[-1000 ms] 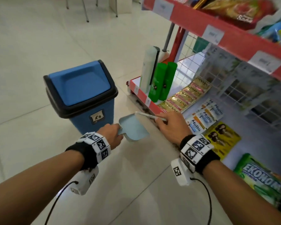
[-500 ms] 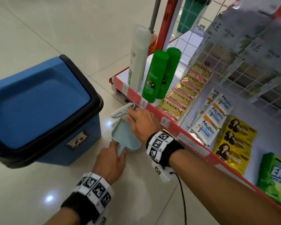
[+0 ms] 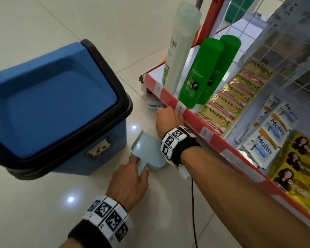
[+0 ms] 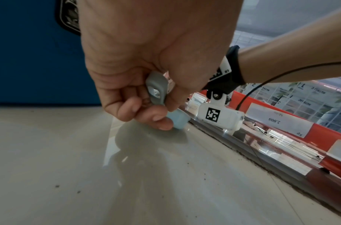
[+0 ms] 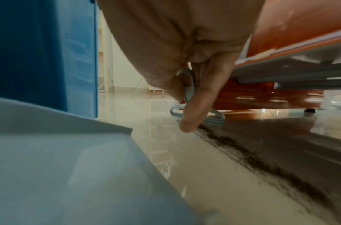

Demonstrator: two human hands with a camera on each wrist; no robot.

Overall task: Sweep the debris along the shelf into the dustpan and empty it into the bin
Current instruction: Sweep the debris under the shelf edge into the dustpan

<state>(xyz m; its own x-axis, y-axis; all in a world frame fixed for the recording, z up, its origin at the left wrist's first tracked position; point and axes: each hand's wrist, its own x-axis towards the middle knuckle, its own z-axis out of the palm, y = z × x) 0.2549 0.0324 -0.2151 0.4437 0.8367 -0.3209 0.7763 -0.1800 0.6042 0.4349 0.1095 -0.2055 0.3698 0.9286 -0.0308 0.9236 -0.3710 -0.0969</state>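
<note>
My left hand (image 3: pixel 131 179) grips the handle of a pale blue dustpan (image 3: pixel 147 151), which lies flat on the floor beside the shelf base; the left wrist view shows the fingers (image 4: pixel 146 112) curled round the handle (image 4: pixel 156 89). My right hand (image 3: pixel 168 120) holds a small pale blue brush (image 3: pixel 153 105) low against the floor under the red shelf edge (image 3: pixel 170 100). In the right wrist view the brush head (image 5: pixel 196 115) touches the floor at the far end of a dark debris line (image 5: pixel 261 159) along the shelf foot, with the dustpan (image 5: pixel 69 167) close at the left.
A blue bin (image 3: pixel 52 108) with a black rim and shut swing lid stands just left of the dustpan. The bottom shelf carries a white bottle (image 3: pixel 181 47), two green bottles (image 3: pixel 200 74) and sachet strips (image 3: pixel 227 97). Glossy tiled floor (image 3: pixel 43 203) spreads to the left.
Both hands dropped from shelf height to the floor. The dustpan now lies on the tiles and the brush has moved forward under the shelf edge. The head leaned closer and lower.
</note>
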